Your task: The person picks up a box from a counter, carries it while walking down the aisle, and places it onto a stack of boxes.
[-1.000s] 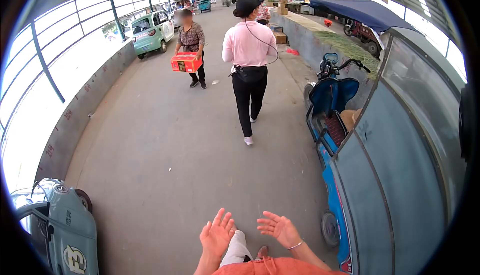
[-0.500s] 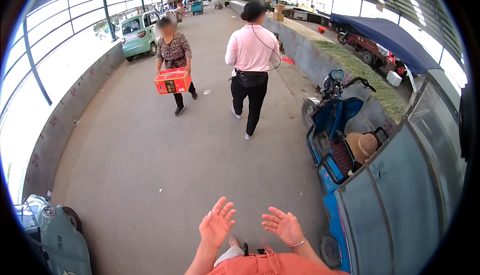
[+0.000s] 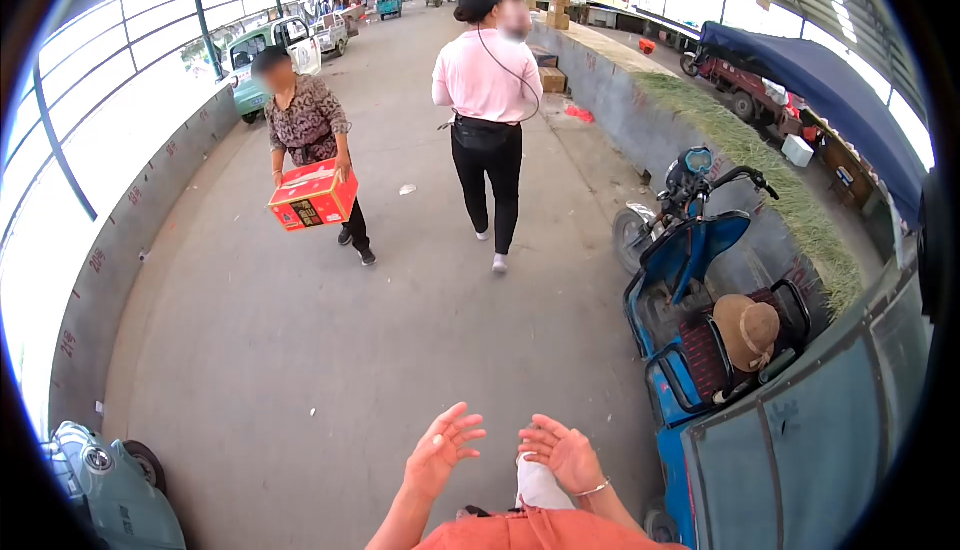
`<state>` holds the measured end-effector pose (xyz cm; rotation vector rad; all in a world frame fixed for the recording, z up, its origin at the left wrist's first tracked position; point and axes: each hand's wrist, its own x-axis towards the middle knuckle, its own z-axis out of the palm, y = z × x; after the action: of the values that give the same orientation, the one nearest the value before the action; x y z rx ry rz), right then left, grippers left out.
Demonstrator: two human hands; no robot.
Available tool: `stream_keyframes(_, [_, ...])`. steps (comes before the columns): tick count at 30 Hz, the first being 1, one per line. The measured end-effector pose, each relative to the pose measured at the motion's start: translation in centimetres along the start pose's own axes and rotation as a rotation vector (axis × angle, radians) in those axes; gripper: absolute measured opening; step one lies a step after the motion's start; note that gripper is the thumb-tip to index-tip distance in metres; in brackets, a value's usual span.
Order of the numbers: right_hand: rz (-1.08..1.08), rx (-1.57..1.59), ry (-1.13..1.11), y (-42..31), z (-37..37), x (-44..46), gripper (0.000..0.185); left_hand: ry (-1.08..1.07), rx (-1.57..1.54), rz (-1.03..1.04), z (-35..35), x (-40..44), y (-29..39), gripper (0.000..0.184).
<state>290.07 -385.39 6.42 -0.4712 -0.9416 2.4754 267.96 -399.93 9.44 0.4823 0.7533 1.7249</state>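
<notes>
My left hand (image 3: 440, 450) is raised in front of my orange top at the bottom of the view, fingers spread, holding nothing. To its right, my right hand (image 3: 562, 455) is likewise raised with its fingers apart and nothing in it; a bracelet circles that wrist. The two hands are apart and touch no object. Between them, lower down, a light trouser leg (image 3: 540, 485) shows. Nearest on the right is a blue three-wheeler (image 3: 690, 250) with a straw hat (image 3: 746, 332) on its seat.
A person in pink (image 3: 487, 75) walks ahead, back turned. Another person (image 3: 305, 120) at left carries a red box (image 3: 314, 194). Low walls (image 3: 130, 220) line the passage. A green vehicle (image 3: 115, 490) stands at lower left, another car (image 3: 262, 50) farther up.
The person with the red box has come closer on the left. The three-wheeler and its hat show more fully as I move forward. My hands stay raised and open.
</notes>
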Motion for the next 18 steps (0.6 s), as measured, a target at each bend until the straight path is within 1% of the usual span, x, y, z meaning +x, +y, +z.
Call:
stream_keyframes(3, [-0.010, 0.008, -0.016, -3.5, -2.6, 4.2, 0.075, 0.008, 0.047, -0.024, 1.4, 5.2, -0.7, 0.078])
stream_keyframes(5, [-0.026, 0.024, -0.037, -7.2, -3.8, 7.4, 0.075, 0.017, 0.049, -0.043, 2.4, 9.4, -1.1, 0.078])
stream_keyframes(8, [-0.031, 0.040, -0.070, -12.4, -5.3, 11.2, 0.073, 0.012, 0.082, -0.059, 5.4, 15.2, 0.1, 0.079])
stream_keyframes(10, [-0.014, 0.015, -0.087, -15.2, -6.5, 13.7, 0.072, 0.013, 0.145, -0.025, 6.4, 18.7, 0.7, 0.080])
stream_keyframes(14, [0.055, 0.005, -0.102, -18.6, -9.0, 18.4, 0.071, 0.055, 0.165, 0.037, 7.5, 23.5, 2.0, 0.080])
stream_keyframes(18, [0.071, 0.019, -0.129, -20.6, -9.3, 22.2, 0.071, 0.105, 0.157, 0.016, 6.5, 27.0, 2.4, 0.076])
